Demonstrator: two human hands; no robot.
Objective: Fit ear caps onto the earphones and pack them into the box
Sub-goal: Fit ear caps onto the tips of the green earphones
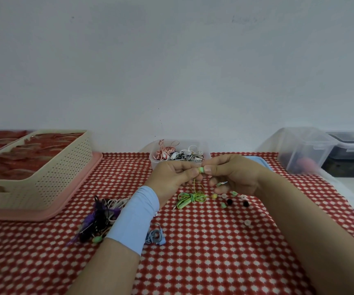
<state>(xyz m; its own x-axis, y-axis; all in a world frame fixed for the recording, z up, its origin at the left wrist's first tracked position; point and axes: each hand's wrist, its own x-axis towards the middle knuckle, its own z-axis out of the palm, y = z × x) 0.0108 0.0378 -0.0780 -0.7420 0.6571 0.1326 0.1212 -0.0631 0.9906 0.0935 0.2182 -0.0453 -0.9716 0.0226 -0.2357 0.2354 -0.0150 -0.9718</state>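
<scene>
My left hand point(171, 177) and my right hand point(233, 173) meet above the table and pinch a small green earbud with its ear cap point(201, 170) between thumbs and fingers. Its green cable hangs down to a coiled green earphone bundle point(189, 199) lying on the cloth. Several loose ear caps point(233, 199), green, white and black, are scattered just right of the bundle under my right hand. A clear tub of earphones point(180, 155) stands right behind my hands.
A beige perforated basket point(50, 175) of red packets sits on a pink tray point(82, 188) at the left. A pile of purple, white and blue earphones point(103, 218) lies beside my left wrist. Clear storage boxes point(305, 150) stand at the far right.
</scene>
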